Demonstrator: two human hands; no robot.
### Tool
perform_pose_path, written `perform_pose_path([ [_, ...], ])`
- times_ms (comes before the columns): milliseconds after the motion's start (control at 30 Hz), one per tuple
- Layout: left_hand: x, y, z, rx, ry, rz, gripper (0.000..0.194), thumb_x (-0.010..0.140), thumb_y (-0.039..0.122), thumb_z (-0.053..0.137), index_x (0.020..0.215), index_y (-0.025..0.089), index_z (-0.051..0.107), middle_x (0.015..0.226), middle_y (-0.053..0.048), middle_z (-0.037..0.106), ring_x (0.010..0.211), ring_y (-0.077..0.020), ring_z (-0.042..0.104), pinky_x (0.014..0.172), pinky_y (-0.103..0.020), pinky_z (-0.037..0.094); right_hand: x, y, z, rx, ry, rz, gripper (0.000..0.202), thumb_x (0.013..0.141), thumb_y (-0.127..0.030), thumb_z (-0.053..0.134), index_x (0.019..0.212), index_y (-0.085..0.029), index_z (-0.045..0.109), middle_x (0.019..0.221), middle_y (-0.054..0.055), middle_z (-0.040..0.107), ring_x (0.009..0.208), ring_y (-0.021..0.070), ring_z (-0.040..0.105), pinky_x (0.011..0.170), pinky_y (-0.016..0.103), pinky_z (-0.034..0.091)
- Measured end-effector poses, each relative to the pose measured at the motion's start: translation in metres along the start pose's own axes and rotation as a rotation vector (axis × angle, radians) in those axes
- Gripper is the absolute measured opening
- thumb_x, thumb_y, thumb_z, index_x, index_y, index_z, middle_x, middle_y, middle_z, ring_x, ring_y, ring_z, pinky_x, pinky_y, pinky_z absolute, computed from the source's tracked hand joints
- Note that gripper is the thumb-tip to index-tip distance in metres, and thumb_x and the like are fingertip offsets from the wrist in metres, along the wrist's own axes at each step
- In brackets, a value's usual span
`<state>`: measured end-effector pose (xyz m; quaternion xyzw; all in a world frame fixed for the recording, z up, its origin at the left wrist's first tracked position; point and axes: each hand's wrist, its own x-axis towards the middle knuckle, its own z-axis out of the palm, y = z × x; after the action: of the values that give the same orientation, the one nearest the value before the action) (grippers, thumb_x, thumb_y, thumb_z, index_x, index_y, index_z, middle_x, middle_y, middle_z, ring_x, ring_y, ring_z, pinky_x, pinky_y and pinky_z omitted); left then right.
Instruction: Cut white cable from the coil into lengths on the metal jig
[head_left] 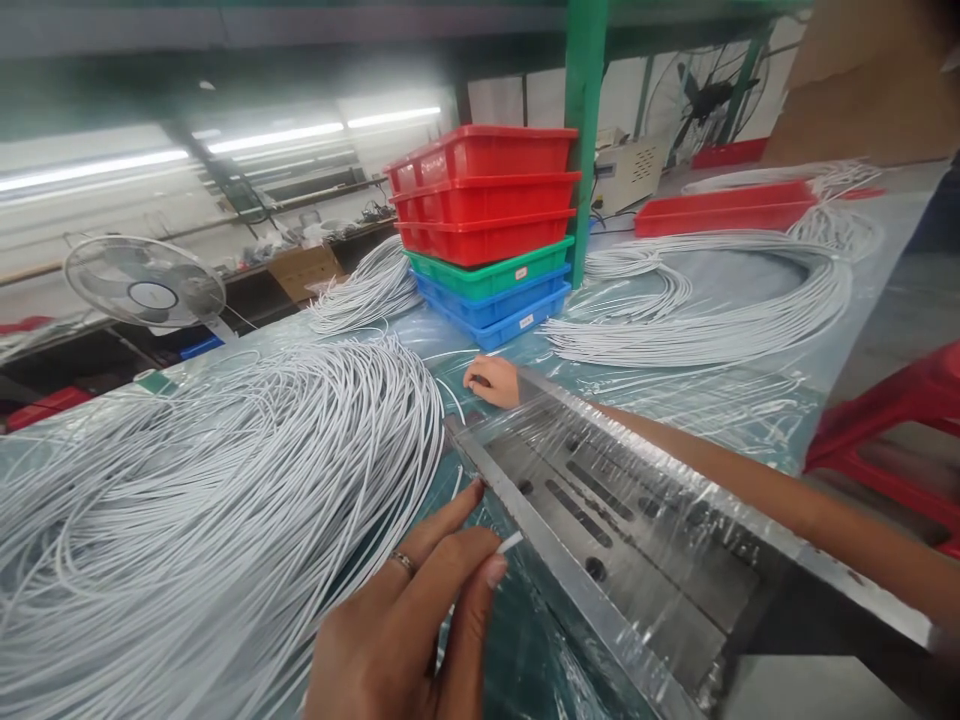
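Left hand: the left hand (405, 620) is low in the view, at the near edge of the metal fixture, a ring on one finger.
Left fingers: thumb and a finger are pinched on the cut end of a thin white wire (508, 543); the index finger is stretched out, its tip touching the near edge of the fixture.
White wire: only its short end shows, sticking out past the fingertips toward the fixture; the rest is hidden by the hand.
Right hand: the right hand (493, 381) lies at the far end of the fixture, its forearm running along the fixture's right side.
Right fingers: curled down against the bench; whether they grip anything I cannot tell, since the fingertips are hidden.
Metal fixture: a long slotted metal fixture (622, 520) wrapped in clear film, lying at a slant between the two hands.
Wire heap: a large heap of white wires (210, 520) just left of the left hand, spread over the bench (757, 400), which is covered in clear plastic.
Farther off: stacked trays (487, 225), red over green over blue, with more wire coils (712, 320) to their right and a desk fan (146, 282) at far left.
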<state>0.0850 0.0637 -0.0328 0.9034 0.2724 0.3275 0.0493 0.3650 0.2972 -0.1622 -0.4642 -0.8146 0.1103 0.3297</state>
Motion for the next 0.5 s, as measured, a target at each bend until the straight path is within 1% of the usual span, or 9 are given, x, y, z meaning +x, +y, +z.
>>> perform_pose_path([
  [67, 0.0, 0.0, 0.0005, -0.004, -0.003, -0.004, 0.02, 0.106, 0.013, 0.056, 0.121, 0.022, 0.066, 0.128, -0.001, 0.068, 0.126, -0.0136, 0.064, 0.102, -0.014, 0.057, -0.0007, 0.0003, 0.0002, 0.007, 0.003, -0.016, 0.026, 0.102, -0.028, 0.048, 0.104, -0.012, 0.069, 0.102, 0.005, 0.055, 0.082, 0.0112, 0.047, 0.082, 0.025, 0.034],
  [200, 0.0014, -0.0013, 0.0027, -0.014, 0.007, -0.008, 0.021, 0.106, 0.013, 0.056, 0.122, 0.024, 0.065, 0.126, 0.001, 0.068, 0.129, -0.0115, 0.062, 0.102, -0.011, 0.055, -0.0013, 0.0, -0.0008, 0.001, 0.001, -0.038, 0.025, 0.102, -0.026, 0.048, 0.103, -0.012, 0.068, 0.098, 0.004, 0.055, 0.084, 0.0115, 0.047, 0.083, 0.024, 0.033],
  [267, 0.0014, -0.001, 0.0038, -0.005, 0.006, -0.007, 0.022, 0.107, 0.013, 0.055, 0.123, 0.024, 0.064, 0.129, 0.0, 0.067, 0.13, -0.0111, 0.061, 0.1, -0.009, 0.056, -0.0014, -0.0004, -0.0015, -0.004, -0.002, -0.051, 0.025, 0.102, -0.026, 0.047, 0.103, -0.012, 0.068, 0.096, 0.004, 0.054, 0.086, 0.0118, 0.047, 0.082, 0.024, 0.033],
  [400, 0.0009, 0.0023, 0.0049, -0.001, 0.029, -0.014, 0.023, 0.105, 0.011, 0.055, 0.123, 0.022, 0.064, 0.135, -0.004, 0.065, 0.125, -0.0146, 0.065, 0.096, -0.014, 0.06, -0.0012, -0.0011, -0.0024, -0.007, -0.017, -0.064, 0.022, 0.1, -0.023, 0.048, 0.101, -0.011, 0.066, 0.097, 0.004, 0.054, 0.084, 0.0108, 0.047, 0.08, 0.023, 0.032],
  [500, 0.001, 0.006, 0.0058, -0.004, 0.059, -0.021, 0.023, 0.103, 0.01, 0.056, 0.122, 0.02, 0.065, 0.132, -0.006, 0.066, 0.12, -0.0178, 0.068, 0.094, -0.017, 0.061, -0.0012, -0.0018, -0.0025, -0.008, -0.02, -0.056, 0.021, 0.099, -0.021, 0.048, 0.1, -0.01, 0.066, 0.099, 0.004, 0.054, 0.08, 0.0098, 0.045, 0.079, 0.023, 0.031],
])
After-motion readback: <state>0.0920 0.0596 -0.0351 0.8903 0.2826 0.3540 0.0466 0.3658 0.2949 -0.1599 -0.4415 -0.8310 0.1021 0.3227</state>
